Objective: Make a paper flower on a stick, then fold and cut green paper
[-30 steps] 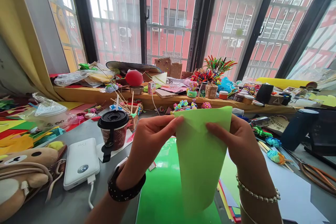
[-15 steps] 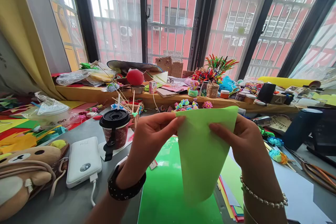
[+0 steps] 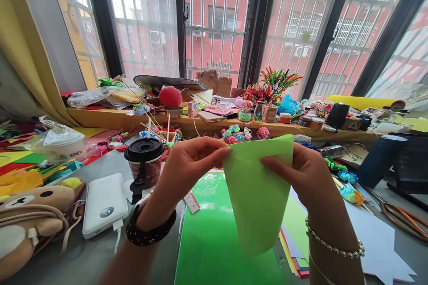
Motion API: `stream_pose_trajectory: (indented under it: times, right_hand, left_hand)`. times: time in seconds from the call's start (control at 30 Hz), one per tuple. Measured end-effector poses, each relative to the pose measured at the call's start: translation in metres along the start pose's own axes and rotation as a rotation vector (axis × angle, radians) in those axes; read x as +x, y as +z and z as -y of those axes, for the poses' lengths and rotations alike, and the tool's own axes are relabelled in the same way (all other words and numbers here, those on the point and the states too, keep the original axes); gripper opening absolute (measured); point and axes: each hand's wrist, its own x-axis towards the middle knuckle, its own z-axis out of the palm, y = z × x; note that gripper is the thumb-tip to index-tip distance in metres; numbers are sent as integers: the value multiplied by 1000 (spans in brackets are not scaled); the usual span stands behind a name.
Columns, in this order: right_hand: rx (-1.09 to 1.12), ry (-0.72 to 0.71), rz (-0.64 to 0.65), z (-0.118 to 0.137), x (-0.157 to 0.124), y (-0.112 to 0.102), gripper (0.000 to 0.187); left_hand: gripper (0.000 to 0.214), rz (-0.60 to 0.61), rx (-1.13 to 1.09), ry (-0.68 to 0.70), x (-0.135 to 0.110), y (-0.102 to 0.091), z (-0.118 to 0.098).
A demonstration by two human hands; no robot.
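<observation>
A light green sheet of paper (image 3: pixel 259 200) hangs between my hands, its top edge raised and its lower end curving down. My left hand (image 3: pixel 195 160) pinches the upper left corner between thumb and fingers. On the other side my right hand (image 3: pixel 299 167) grips the upper right part, thumb on the near face and fingers hidden behind. Beneath the paper lies a shiny green board or folder (image 3: pixel 207 236). Coloured paper sheets (image 3: pixel 294 231) and white paper (image 3: pixel 364 236) lie to its right, partly under my right forearm.
Left of my hands stand a lidded cup (image 3: pixel 144 162) and a white power bank (image 3: pixel 105 205), with a plush bear (image 3: pixel 36 218) at the edge. A dark blue bottle (image 3: pixel 381 160) and scissors (image 3: pixel 404 216) are at right. Craft supplies crowd the windowsill (image 3: pixel 214 127).
The paper and my right hand have shifted slightly left, and the sheet's top edge now slants more. My left hand keeps its pinch. The view has moved a little.
</observation>
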Motion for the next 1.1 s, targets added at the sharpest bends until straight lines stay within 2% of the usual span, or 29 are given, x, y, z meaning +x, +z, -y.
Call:
stream_pose_trajectory:
  times: [0.13, 0.23, 0.4, 0.47, 0.63, 0.87, 1.1]
  right_hand:
    - [-8, 16, 12, 1, 0, 0, 19]
    - [37, 20, 36, -2, 3, -3, 20]
    - [57, -84, -20, -7, 8, -10, 16]
    - [18, -103, -18, -8, 7, -11, 16]
    - [-136, -146, 32, -7, 3, -9, 19]
    - [-310, -120, 242, -3, 0, -1, 17]
    - [-238, -187, 204, -1, 1, 3, 10]
  left_hand:
    - [7, 34, 40, -7, 2, -4, 0]
    - [7, 12, 64, -1, 2, -4, 0]
    - [7, -1, 95, 6, 2, -5, 2]
    - [8, 42, 91, -8, 3, -8, 4]
    - [15, 251, 182, -4, 6, -16, 6]
    - [14, 227, 350, 162, 3, -2, 4]
    - [12, 214, 385, 184, 3, -1, 5]
